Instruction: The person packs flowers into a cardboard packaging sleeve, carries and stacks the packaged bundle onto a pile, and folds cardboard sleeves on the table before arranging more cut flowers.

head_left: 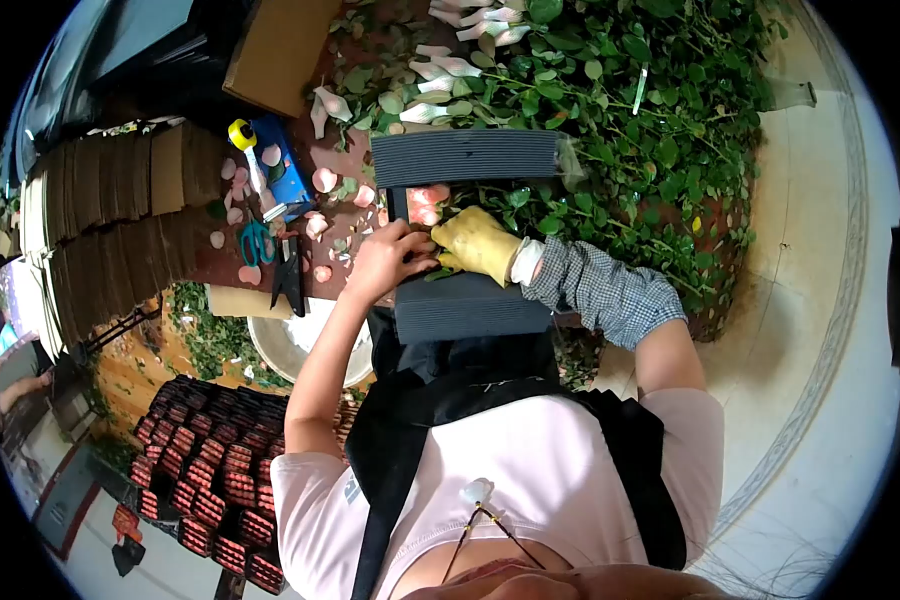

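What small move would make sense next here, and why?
Perhaps ease the left hand toward the pink blooms: it sits beside the gloved right hand on their near side, between two ribbed dark panels, though I can't tell what's held.

One close, wide head-worn view looks steeply down: wearer's chest at six o'clock, bench toward twelve.

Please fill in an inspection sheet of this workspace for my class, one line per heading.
Surface: red-brown table, strewn with petals.
Job's things: pink flowers, between two dark ridged panels.
Clutter: teal-handled scissors; blue box; piled leafy stems.
Hands: left hand bare, right hand gloved in yellow; close together between the panels, grip unclear.
Cables: nothing clearly seen.
Surroundings: cardboard stacks, basin, red-and-black stacks.
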Demonstrator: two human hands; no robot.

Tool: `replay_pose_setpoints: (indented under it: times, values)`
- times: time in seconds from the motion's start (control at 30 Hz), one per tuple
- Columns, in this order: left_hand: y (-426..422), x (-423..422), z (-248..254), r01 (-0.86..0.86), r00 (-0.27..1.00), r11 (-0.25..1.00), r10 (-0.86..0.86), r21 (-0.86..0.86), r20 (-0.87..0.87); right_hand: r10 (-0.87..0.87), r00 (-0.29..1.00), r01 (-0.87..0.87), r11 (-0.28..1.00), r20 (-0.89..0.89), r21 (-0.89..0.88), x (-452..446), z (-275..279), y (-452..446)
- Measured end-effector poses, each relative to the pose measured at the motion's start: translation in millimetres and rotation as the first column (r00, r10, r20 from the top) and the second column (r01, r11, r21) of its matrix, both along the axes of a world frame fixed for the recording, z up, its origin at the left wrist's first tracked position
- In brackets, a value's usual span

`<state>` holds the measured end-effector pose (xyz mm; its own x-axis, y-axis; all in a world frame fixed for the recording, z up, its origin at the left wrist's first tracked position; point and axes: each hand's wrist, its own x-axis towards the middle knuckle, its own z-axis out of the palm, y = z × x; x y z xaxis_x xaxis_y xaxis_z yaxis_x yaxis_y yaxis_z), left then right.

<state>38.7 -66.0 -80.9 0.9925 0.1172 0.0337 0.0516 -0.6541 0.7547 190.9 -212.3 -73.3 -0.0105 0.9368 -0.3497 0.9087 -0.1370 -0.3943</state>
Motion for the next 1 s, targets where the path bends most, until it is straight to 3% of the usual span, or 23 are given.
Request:
replay_pose_setpoints:
  times: [0.1,0.17,0.27,0.33,0.43,0.5,0.57,0.63,0.77,0.83,0.87,0.97,1.0]
  values:
    - [-1,5,-1,0.067,0.997,0.993,-0.072,0.1,0.041,-0.022,0.998,0.019,0.999,-0.061,-0.048,8,10,1]
    - [-2,3,-4,0.066,0.997,0.99,-0.071,0.128,0.035,-0.138,0.988,0.136,0.99,-0.068,-0.024,9,21,1]
    - [-6,0,-5,0.039,0.999,0.983,-0.038,0.182,-0.006,-0.121,0.993,0.121,0.978,0.006,-0.17,7,18,2]
    - [-5,1,-2,0.045,0.999,0.977,-0.048,0.209,0.01,0.087,0.989,-0.035,0.919,0.116,-0.392,4,19,9]
    - [-6,0,0,0.048,0.998,0.975,-0.054,0.216,0.023,0.167,0.974,-0.07,0.866,0.154,-0.495,1,23,10]
    - [-6,-2,-1,0.026,0.999,0.977,-0.033,0.21,0.031,0.184,0.973,-0.096,0.871,0.14,-0.482,4,21,8]
    - [-5,-3,-2,0.019,0.999,0.976,-0.027,0.216,0.031,-0.035,0.991,0.054,0.987,0.129,-0.154,9,25,-1]
    - [-8,-4,-3,0.017,0.999,0.977,-0.024,0.214,0.031,-0.295,0.911,0.233,0.945,0.288,0.23,10,4,-10]
    - [-5,-1,4,0.025,0.999,0.983,-0.033,0.184,0.039,-0.176,0.942,0.139,0.979,0.286,0.146,-3,-26,3]
    - [-6,-1,12,0.024,0.989,0.887,-0.087,0.461,0.117,-0.084,0.954,0.09,0.996,0.289,-0.008,-4,-14,12]
    - [-7,-4,9,0.079,0.997,0.89,-0.08,0.449,-0.016,-0.088,0.954,0.095,0.995,0.288,-0.012,-4,-9,10]
    - [-3,-2,-2,0.109,0.992,0.95,-0.124,0.293,0.033,-0.086,0.982,0.103,0.99,0.168,-0.097,5,14,9]
    - [-2,-2,-1,0.102,0.989,0.95,-0.127,0.294,0.068,-0.206,0.963,0.226,0.969,0.173,-0.102,2,29,7]
